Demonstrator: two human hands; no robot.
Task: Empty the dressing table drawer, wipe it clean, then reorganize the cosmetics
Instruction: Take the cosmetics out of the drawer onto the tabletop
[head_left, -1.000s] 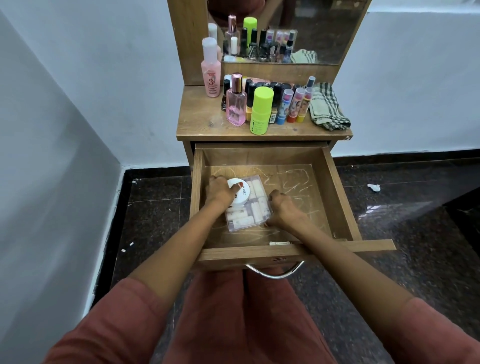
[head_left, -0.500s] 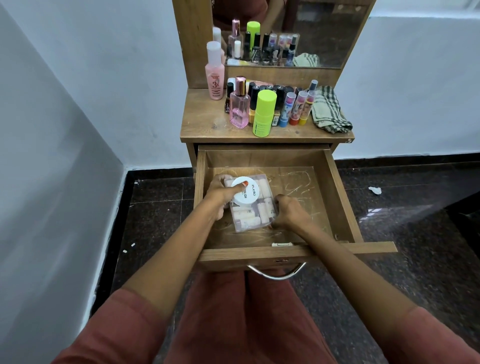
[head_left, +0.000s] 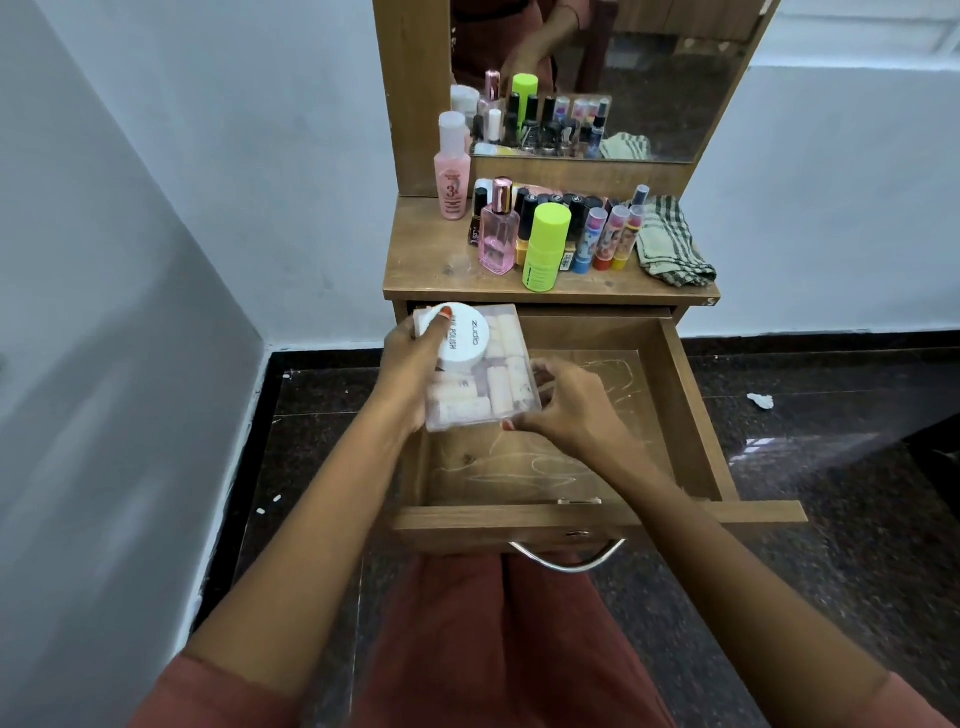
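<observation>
Soft, even indoor light, glare on the polished floor (head_left: 810, 452), wide-angle bending at edges, slight softness throughout.

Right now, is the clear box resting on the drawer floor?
No, the left hand and right hand hold the clear box lifted above the drawer.

rust-red short sleeves (head_left: 218, 691), matching rust-red garment (head_left: 493, 649) over the lap, red-painted nails (head_left: 445, 312)

A room in a home is showing here — a small wooden dressing table (head_left: 431, 260) with a mirror (head_left: 675, 93) is standing against a white-painted wall (head_left: 831, 208), cosmetic bottles (head_left: 545, 244) are crowding its top beside a checked cloth (head_left: 670, 244), and its drawer (head_left: 519, 519) is hanging open over a dark polished stone floor (head_left: 831, 519)
</observation>
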